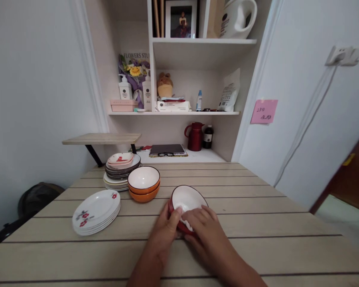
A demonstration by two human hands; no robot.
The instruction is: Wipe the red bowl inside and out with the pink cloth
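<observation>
A red bowl [189, 196] with a white inside and a dark rim is tilted toward me above the near middle of the table. On its left side my left hand [168, 221] grips the wall, thumb over the rim. My right hand [204, 225] is closed around a crumpled white cloth or tissue [186, 224], pressed against the bowl's near rim; its exact kind is hard to tell. Just left stand two stacked orange bowls [144, 194] with white insides. Farther left lies a stack of white plates [96, 211] with red flowers.
Behind the flowered plates is a taller stack of dark-rimmed plates [123, 172] topped by small pink-edged dishes [120, 158]. A small raised wooden shelf [101, 138] stands at the back left. Against the wall sit a laptop [166, 149], glasses and a red jug [195, 137].
</observation>
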